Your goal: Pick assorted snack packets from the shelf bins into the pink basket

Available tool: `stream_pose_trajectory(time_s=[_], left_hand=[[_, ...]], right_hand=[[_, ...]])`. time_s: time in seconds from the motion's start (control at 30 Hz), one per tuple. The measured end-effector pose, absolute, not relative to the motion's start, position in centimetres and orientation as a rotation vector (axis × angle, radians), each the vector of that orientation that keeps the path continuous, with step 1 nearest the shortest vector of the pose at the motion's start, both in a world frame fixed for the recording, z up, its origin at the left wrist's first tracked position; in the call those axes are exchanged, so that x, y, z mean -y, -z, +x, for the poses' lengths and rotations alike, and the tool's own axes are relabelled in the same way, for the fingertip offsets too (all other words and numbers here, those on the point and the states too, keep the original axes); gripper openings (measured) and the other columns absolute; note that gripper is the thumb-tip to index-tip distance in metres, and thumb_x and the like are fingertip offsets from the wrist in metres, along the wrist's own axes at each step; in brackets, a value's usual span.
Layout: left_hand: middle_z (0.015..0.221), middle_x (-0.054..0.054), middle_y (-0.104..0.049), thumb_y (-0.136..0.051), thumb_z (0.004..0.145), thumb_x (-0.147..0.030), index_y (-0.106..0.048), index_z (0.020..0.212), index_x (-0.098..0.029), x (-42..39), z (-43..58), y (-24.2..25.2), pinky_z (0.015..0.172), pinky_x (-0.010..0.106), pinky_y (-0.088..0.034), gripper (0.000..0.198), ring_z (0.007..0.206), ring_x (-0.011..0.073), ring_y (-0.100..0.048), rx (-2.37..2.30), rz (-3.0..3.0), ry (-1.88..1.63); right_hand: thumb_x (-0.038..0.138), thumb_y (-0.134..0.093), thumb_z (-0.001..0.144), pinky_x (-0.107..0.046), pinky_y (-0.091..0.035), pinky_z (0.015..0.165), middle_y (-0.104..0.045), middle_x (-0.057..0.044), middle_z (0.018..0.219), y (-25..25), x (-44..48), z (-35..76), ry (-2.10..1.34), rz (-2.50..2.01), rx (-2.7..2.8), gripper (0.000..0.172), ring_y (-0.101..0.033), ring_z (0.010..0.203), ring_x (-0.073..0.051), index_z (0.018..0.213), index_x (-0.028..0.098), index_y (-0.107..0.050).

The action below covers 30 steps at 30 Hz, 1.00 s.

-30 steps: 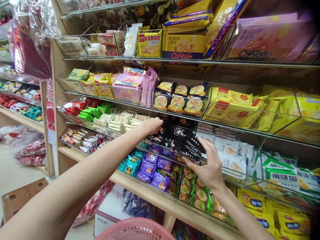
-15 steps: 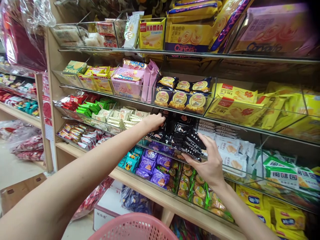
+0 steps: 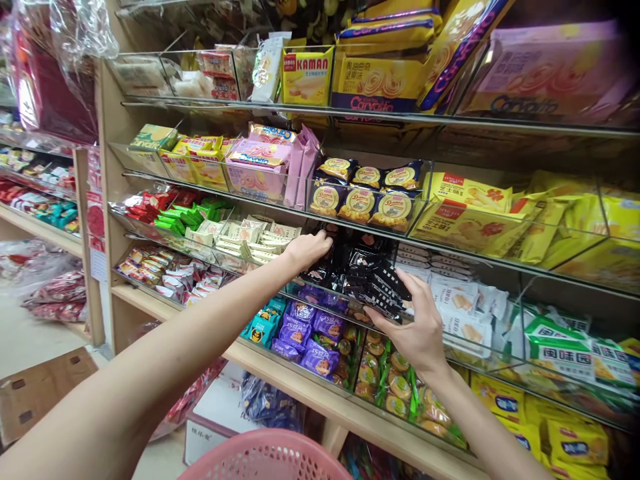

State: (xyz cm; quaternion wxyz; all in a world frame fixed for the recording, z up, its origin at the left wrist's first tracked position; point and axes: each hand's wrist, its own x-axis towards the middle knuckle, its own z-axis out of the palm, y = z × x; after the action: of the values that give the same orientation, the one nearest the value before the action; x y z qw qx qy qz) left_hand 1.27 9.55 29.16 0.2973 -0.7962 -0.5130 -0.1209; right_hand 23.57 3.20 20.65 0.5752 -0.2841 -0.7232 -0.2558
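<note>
Black snack packets (image 3: 363,259) lie in a clear-fronted bin on the shelf in front of me. My left hand (image 3: 311,251) reaches into the bin's left side, its fingers curled down among the packets; the fingertips are hidden, so what they hold does not show. On the right, my right hand (image 3: 417,323) has its thumb below and fingers above a row of stacked black snack packets (image 3: 383,290), gripping their ends. White snack packets (image 3: 457,297) sit just beyond my right fingers, and cream-coloured packets (image 3: 260,237) are left of my left hand.
A pink plastic basket (image 3: 267,447) stands below me at the bottom edge. Purple packets (image 3: 320,357) fill a bin under the black ones. The clear shelf edge above holds round-printed cookie packs (image 3: 360,203). A white carton (image 3: 220,413) and a brown board (image 3: 45,393) are low on the left.
The view has shifted slightly. Both hands stay at the same bin, the right still around the stacked black packets, the left with its fingers in the same spot.
</note>
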Motion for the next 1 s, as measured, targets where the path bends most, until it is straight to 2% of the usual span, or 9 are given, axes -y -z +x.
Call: stream_pose_trajectory(time_s=[0.27, 0.4, 0.57, 0.7, 0.87, 1.0], left_hand=[[0.116, 0.02, -0.055, -0.052, 0.081, -0.006, -0.055, 0.115, -0.012, -9.9, 1.3, -30.0, 0.084, 0.04, -0.05, 0.035, 0.104, 0.032, -0.061, 1.366, -2.202, 0.308], [0.115, 0.02, -0.058, -0.056, 0.073, -0.003, -0.06, 0.109, -0.01, -9.6, 0.8, -30.3, 0.083, 0.036, -0.051, 0.036, 0.101, 0.0306, -0.063, 1.344, -2.317, 0.264], [0.096, 0.017, -0.068, -0.054, 0.072, -0.005, -0.066, 0.096, -0.009, -9.8, 0.3, -31.0, 0.075, 0.032, -0.05, 0.027, 0.091, 0.0278, -0.065, 1.401, -2.45, 0.333], [0.087, 0.009, -0.07, -0.05, 0.074, -0.008, -0.066, 0.089, -0.013, -9.9, -0.6, -31.1, 0.069, 0.027, -0.049, 0.023, 0.079, 0.0206, -0.064, 1.457, -2.56, 0.543], [0.058, 0.001, -0.059, -0.04, 0.076, -0.011, -0.06, 0.066, -0.011, -9.0, -1.2, -31.3, 0.051, 0.021, -0.045, 0.023, 0.054, 0.0127, -0.056, 1.561, -2.756, 0.829], [0.05, 0.001, -0.053, -0.045, 0.075, -0.019, -0.053, 0.053, -0.013, -8.2, -0.8, -31.4, 0.05, 0.023, -0.047, 0.025, 0.05, 0.0121, -0.051, 1.611, -2.881, 1.007]], right_hand=[[0.038, -0.072, 0.07, -0.045, -0.044, 0.099, -0.056, -0.011, 0.12, -21.5, -3.4, 22.9, 0.566, -0.672, 1.695, 0.071, -0.053, 0.113, -0.025, 0.132, 0.02, -0.042], [0.039, -0.071, 0.07, -0.044, -0.043, 0.099, -0.056, -0.01, 0.12, -22.2, -3.3, 22.1, 0.531, -0.682, 1.717, 0.069, -0.053, 0.113, -0.024, 0.13, 0.021, -0.043], [0.043, -0.07, 0.07, -0.047, -0.044, 0.097, -0.057, -0.009, 0.12, -23.4, -3.5, 20.6, 0.456, -0.708, 1.719, 0.066, -0.054, 0.11, -0.026, 0.128, 0.024, -0.045], [0.044, -0.07, 0.069, -0.044, -0.045, 0.094, -0.057, -0.009, 0.119, -24.4, -3.9, 19.3, 0.303, -0.727, 1.746, 0.065, -0.055, 0.109, -0.025, 0.126, 0.023, -0.047], [0.046, -0.069, 0.069, -0.041, -0.046, 0.09, -0.06, -0.007, 0.117, -24.8, -4.5, 18.2, 0.16, -0.772, 1.799, 0.065, -0.057, 0.103, -0.023, 0.125, 0.023, -0.048], [0.046, -0.069, 0.068, -0.041, -0.047, 0.088, -0.062, -0.008, 0.113, -24.7, -4.9, 18.0, 0.112, -0.794, 1.779, 0.064, -0.058, 0.1, -0.024, 0.124, 0.022, -0.05]])
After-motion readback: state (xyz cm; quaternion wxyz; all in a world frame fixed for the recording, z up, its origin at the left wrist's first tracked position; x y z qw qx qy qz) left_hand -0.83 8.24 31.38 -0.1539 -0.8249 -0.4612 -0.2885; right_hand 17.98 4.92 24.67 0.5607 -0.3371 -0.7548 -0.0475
